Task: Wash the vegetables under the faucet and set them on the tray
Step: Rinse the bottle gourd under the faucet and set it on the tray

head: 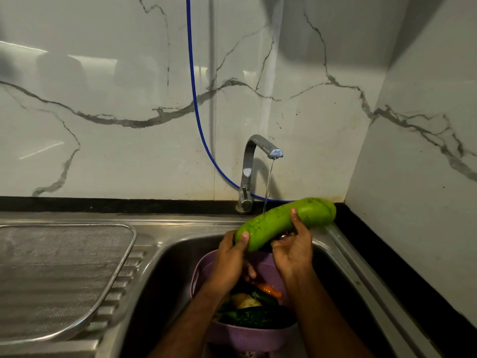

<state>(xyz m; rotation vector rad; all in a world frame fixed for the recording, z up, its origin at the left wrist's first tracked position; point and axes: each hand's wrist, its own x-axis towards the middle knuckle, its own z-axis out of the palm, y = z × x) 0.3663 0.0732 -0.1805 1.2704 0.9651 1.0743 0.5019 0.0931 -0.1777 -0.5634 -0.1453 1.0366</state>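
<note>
Two hands hold one long green gourd (pixel 284 223) over the sink (pixel 160 270), tilted w/ its fat end up to the right, near the corner of the black counter edge (pixel 387 259). Left hand (pixel 229 264) grips the lower, narrower end, thumb laid across the top of the skin, fingers curled under. Right hand (pixel 294 251) wraps the middle from below, thumb pointing up over the gourd; its other fingers are behind the veg, can't tell exactly how they lie. Faucet (pixel 255 164) is running: thin stream of water (pixel 268 184) lands on the gourd's upper side btw the two hands; droplets show on the skin. Directly under the hands, inside the sink, sits a purple colander (pixel 247 337) w/ the rest of the veg, incl. a carrot (pixel 269 289), dark green pieces and a pale one, partly hidden by the forearms. Mesh tray (pixel 59 277) rests on the ribbed drainboard to the left, well apart from the gourd. Blue hose (pixel 193 99) runs down the marble wall behind the faucet.
</note>
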